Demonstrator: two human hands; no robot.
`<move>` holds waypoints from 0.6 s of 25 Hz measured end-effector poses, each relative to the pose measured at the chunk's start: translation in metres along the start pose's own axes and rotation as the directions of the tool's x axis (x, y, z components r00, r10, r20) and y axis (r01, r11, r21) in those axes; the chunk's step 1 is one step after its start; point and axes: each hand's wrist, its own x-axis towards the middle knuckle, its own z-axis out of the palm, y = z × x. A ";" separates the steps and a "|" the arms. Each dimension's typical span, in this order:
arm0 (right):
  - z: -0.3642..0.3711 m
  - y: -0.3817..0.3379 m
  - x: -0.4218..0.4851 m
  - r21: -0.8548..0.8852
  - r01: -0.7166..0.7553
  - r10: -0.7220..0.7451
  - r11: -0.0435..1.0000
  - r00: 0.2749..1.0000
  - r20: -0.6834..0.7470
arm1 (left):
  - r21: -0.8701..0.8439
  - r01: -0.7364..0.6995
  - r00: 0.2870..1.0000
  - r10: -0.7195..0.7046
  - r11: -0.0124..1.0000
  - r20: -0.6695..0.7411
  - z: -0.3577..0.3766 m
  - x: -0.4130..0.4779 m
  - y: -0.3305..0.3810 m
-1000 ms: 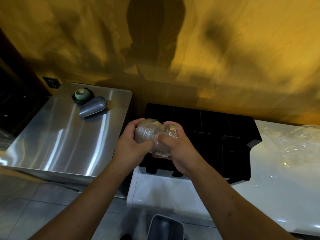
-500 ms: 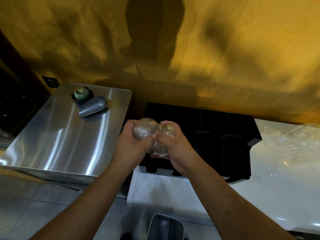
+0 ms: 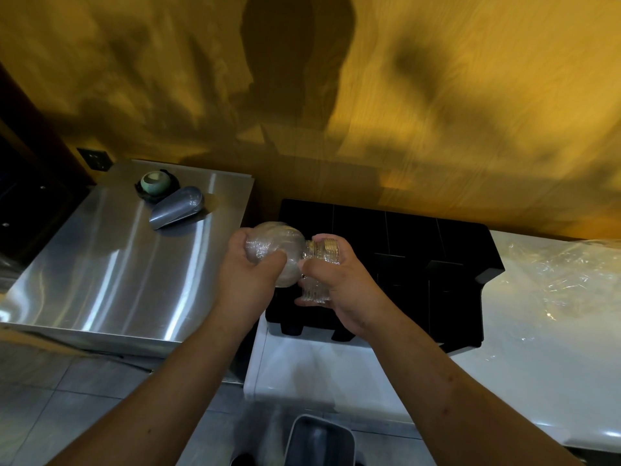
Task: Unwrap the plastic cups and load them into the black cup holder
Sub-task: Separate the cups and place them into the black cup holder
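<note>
Plastic cups point(image 3: 319, 264), a nested stack whose ribbed rims show clear and glinting, sit between our two hands just above the front left corner of the black cup holder point(image 3: 386, 257). Our left hand point(image 3: 250, 280) has its grip closed around a bunched ball of clear wrap point(image 3: 275, 243), thumb pressed across it; our right hand point(image 3: 339, 287) has its grip curled tight around the stack itself, with rims showing above and below the fingers. The wrap narrows to a twisted neck where the two hands meet, so we judge that we are in the unwrapping step, peeling the film off one end of the stack. Whether any film clings to the part under our right hand, we cannot tell.

Next, we think, the left hand must draw the wrap clear and drop it somewhere, while the right keeps the stack from splaying, then turns it to line up with a slot.

The cup holder's compartments look dark; we see no cups in them, though the deep slots hide their bottoms. More crumpled clear plastic point(image 3: 554, 274) lies on the white bench point(image 3: 504, 381) to the right. On the steel bench point(image 3: 111, 274) to the left lie a grey scoop point(image 3: 176, 207) and a small green bowl point(image 3: 153, 181), contents unclear. A grey bin point(image 3: 319, 442) stands below us.
</note>
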 end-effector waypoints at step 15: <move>-0.023 0.018 0.011 -0.544 0.213 -0.230 0.812 0.973 0.038 | -0.013 0.017 1.000 -0.017 1.000 -0.027 -0.006 0.006 -0.001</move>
